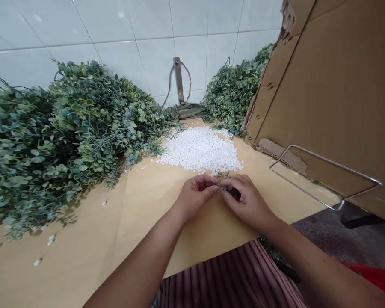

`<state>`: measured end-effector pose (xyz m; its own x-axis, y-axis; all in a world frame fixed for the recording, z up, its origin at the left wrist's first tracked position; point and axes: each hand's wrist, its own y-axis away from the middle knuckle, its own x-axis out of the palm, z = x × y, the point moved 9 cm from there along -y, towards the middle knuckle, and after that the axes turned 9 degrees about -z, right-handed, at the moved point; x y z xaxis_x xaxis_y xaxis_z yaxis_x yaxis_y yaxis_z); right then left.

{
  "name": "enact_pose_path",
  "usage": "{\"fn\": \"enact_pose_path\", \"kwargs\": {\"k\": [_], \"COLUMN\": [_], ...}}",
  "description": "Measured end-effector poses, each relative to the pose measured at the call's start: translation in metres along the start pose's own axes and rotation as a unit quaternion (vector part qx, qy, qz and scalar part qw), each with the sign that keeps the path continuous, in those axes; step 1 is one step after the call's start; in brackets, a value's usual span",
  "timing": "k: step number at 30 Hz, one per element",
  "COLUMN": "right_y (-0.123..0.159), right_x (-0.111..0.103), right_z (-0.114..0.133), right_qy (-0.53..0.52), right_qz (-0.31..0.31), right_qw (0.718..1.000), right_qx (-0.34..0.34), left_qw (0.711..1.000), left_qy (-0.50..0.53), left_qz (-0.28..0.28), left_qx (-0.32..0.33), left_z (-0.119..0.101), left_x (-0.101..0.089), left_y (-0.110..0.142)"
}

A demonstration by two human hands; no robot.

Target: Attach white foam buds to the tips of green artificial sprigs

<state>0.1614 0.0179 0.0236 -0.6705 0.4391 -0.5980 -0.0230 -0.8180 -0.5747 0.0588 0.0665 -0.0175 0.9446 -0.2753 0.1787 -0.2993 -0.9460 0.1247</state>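
My left hand (199,191) and my right hand (242,194) meet over the table, just in front of a pile of small white plastic pieces (200,149). Between their pinched fingertips is a small sprig of artificial greenery (223,176), mostly covered by the fingers. The right thumb and forefinger close on it from the right, the left ones from the left. Whether a white piece is also between the fingertips, I cannot make out.
Large heaps of artificial foliage (93,115) line the left, with another bunch (237,90) at the back right. A cardboard box (333,85) stands at the right, a bent wire frame (327,160) before it. White tiles (154,21) rise behind. A few white pieces lie scattered on the table (141,201).
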Motion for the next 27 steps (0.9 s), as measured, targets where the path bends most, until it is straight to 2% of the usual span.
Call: {"fn": "enact_pose_path", "kwargs": {"k": [8, 12, 15, 18, 20, 23, 27], "right_y": [-0.001, 0.001, 0.001, -0.001, -0.004, -0.009, -0.015], "right_x": [0.002, -0.003, -0.016, -0.028, -0.034, -0.042, -0.046], "right_z": [-0.003, -0.002, 0.001, 0.006, 0.009, 0.011, 0.006], "right_qy": [-0.006, -0.011, -0.003, 0.018, 0.019, -0.006, -0.033], "right_qz": [-0.003, -0.020, -0.074, -0.115, -0.117, -0.109, -0.092], "right_qw": [1.000, 1.000, 0.997, 0.993, 0.991, 0.991, 0.992], "right_qx": [0.002, 0.001, -0.010, -0.035, -0.057, -0.080, -0.076], "left_qw": [0.999, 0.985, 0.935, 0.881, 0.858, 0.813, 0.765], "left_qy": [-0.041, -0.151, -0.291, -0.382, -0.419, -0.493, -0.574], "left_qz": [-0.007, -0.067, -0.137, -0.176, -0.176, -0.149, -0.131], "left_qx": [0.005, 0.053, 0.149, 0.215, 0.240, 0.271, 0.263], "left_z": [0.004, -0.002, -0.021, -0.034, -0.037, -0.037, -0.033], "left_x": [0.000, -0.013, -0.028, -0.034, -0.031, -0.016, -0.006], "left_y": [-0.003, -0.004, -0.004, -0.003, -0.003, -0.004, -0.012]}}
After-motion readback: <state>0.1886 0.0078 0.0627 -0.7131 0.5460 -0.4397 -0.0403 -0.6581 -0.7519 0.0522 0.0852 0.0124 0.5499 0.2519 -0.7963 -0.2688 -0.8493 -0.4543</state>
